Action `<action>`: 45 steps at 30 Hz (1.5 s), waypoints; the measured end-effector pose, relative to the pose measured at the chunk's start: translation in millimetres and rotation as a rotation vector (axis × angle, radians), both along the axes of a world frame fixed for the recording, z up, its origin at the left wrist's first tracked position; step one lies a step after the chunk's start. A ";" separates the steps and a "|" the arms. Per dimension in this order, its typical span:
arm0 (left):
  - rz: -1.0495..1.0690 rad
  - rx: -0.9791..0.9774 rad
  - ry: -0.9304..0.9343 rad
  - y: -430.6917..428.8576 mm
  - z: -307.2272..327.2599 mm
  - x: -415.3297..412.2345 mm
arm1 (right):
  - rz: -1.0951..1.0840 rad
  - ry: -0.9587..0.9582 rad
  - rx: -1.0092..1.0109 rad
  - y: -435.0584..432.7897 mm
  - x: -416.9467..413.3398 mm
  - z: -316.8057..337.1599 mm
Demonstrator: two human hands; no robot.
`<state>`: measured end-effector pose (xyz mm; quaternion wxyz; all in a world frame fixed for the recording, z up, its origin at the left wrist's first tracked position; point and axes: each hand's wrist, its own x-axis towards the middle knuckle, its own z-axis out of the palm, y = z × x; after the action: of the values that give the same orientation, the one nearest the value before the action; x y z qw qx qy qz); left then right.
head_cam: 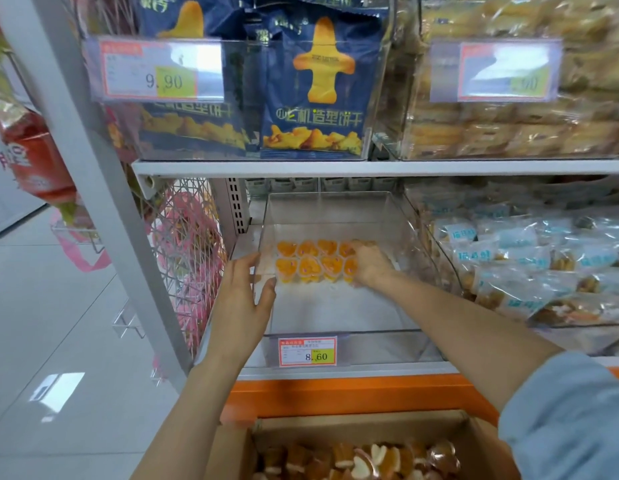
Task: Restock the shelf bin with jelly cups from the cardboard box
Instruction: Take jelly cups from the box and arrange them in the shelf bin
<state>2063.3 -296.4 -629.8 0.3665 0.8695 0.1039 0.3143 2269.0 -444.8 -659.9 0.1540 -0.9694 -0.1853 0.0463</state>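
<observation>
mid-placement, by the look of it: two short rows of jelly cups [311, 261] set across the middle of the clear bin [335, 306], orange, heart-shaped, lids up, starting close to the left wall. right hand [368, 263] inside the bin, cupped over the right end of both rows, fingers curled down round the end cups; holding or only nudging them square, hard to tell. left hand [244, 296] apart from it, outside the bin, straight fingers flat against the left wall, thumb near the rim, steadying.

early in the job, at a guess: front half of the bin floor bare, back strip bare too, room for many more rows.

next, most likely: let go of the rows, lift clear of the bin walls, reach down to the cardboard box [353, 422] at the bottom of the view, open-topped and heaped with loose cups [363, 459]. calls for a gentle gather of a few at once, lids up, then a snug fit against the rows in place without tipping them.

bin on a white shelf [370, 369] with an orange strip [353, 396] below the edge, price tag [307, 351] marked 8.60 on the front wall. above, blue biscuit bags [311, 88] in another clear bin; to the right, clear-wrapped snack packets [509, 258]; to the left, a white wire rack [187, 237] and glossy pale floor tiles [59, 323]. shop aisle, bright even light.
</observation>
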 end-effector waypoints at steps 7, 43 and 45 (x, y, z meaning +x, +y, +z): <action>0.003 0.025 0.017 1.5 -1.0 1.5 | -0.025 -0.007 -0.106 -7.6 -15.6 13.9; -0.470 0.237 1.354 -124.7 -282.7 -76.5 | 0.713 0.686 -0.658 -169.9 -237.5 -264.0; -0.422 0.210 1.331 -120.1 -291.8 -80.8 | 0.712 0.728 -0.671 -165.9 -240.1 -262.9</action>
<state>1982.4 -416.6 -921.6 0.1922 0.9095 0.1042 -0.3536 2029.0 -610.7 -922.8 -0.1314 -0.7655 -0.4088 0.4792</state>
